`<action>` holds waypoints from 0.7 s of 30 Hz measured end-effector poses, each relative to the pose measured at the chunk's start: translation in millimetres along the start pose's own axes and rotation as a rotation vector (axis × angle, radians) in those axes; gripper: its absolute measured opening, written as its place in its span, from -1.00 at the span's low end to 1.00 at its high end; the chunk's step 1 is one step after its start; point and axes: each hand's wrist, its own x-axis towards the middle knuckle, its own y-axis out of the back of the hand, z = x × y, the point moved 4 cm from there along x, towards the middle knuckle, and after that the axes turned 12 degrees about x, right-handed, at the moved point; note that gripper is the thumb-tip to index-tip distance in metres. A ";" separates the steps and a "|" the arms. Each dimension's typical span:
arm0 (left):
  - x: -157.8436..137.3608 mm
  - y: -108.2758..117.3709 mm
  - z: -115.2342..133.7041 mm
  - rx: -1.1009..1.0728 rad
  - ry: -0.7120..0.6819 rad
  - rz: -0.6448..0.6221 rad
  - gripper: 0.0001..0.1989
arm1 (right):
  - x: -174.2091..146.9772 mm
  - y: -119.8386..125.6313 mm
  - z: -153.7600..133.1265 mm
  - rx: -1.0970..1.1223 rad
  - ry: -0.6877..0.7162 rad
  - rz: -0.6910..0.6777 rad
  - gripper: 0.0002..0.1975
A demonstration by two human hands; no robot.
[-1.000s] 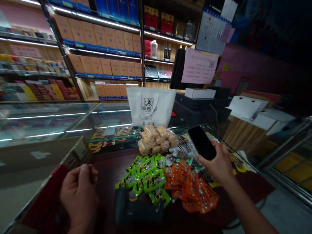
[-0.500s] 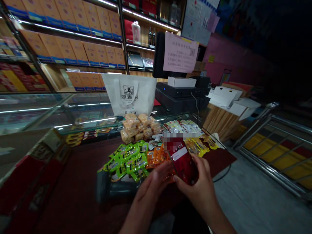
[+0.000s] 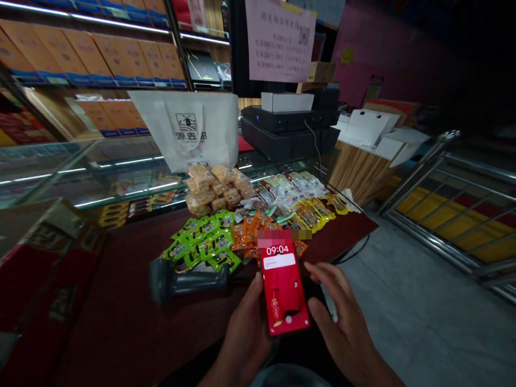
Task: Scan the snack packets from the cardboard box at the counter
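A smartphone (image 3: 284, 293) with a lit red lock screen reading 09:04 rests in my left hand (image 3: 248, 328), whose thumb lies along its left edge. My right hand (image 3: 342, 312) is just right of the phone, fingers apart and holding nothing. Beyond the phone lie orange snack packets (image 3: 252, 228), partly hidden by it. Left of these is a pile of green snack packets (image 3: 205, 242). A dark grey barcode scanner (image 3: 197, 285) lies on the dark red counter (image 3: 116, 301), left of my left hand.
Bagged tan snacks (image 3: 217, 188) sit before a white paper bag (image 3: 197, 129). Yellow packets (image 3: 312, 214) and silvery packets (image 3: 290, 185) lie to the right. Behind stands a black cash register (image 3: 286, 140). A red carton (image 3: 36, 269) borders the left; a metal railing (image 3: 463, 209) stands right.
The phone has passed from my right hand to my left and now faces me, its screen brighter. My right hand has let go and opened. The view has tilted downward.
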 end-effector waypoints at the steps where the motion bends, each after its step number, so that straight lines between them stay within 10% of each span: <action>1: -0.6 0.7 -0.9 0.010 0.013 0.009 -0.56 | -2.2 3.1 -3.6 -0.032 0.066 -0.022 -0.63; 10: -5.1 8.6 -8.6 0.059 -0.022 -0.038 -0.50 | -13.4 -3.2 -12.9 -0.158 0.280 -0.215 -0.59; 21: -9.3 8.6 -10.6 0.108 -0.039 -0.029 -0.57 | -3.4 15.0 -11.9 -0.177 0.222 0.078 -0.53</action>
